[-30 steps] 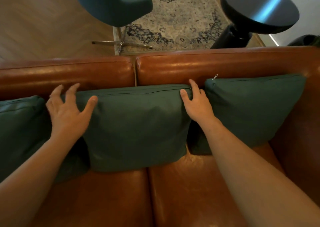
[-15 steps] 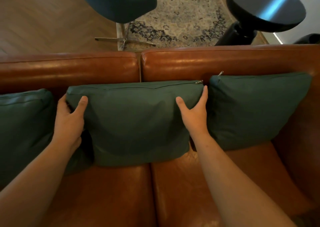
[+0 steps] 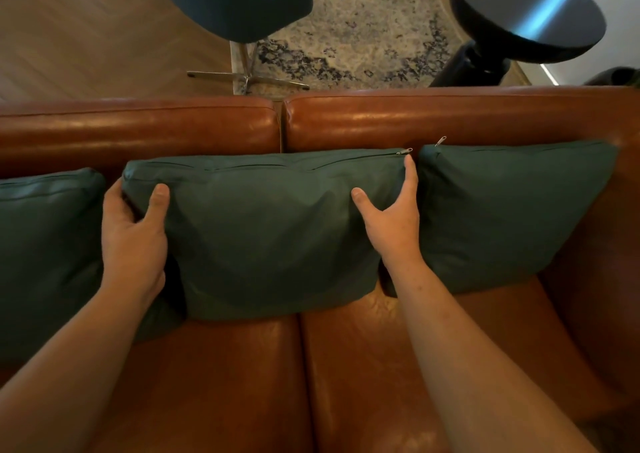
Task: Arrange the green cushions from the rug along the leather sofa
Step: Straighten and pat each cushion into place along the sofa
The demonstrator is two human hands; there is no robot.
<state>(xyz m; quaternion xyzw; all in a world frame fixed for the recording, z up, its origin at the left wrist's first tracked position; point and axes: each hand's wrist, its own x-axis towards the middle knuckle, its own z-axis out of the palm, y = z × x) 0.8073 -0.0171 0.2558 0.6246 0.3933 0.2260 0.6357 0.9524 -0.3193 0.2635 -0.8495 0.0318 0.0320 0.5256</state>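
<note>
The left hand (image 3: 133, 241) and right hand (image 3: 391, 220) each clasp a side edge of the middle green cushion (image 3: 270, 231) propped against the leather sofa (image 3: 381, 120) backrest; a lopsided shove would likely slump it onto a neighbouring cushion (image 3: 512, 210).

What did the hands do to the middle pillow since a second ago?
Both hands slid off the top edge of the middle cushion and took hold of its sides: left hand and right hand each have the thumb in front. The left cushion, right cushion and sofa stayed put.
</note>
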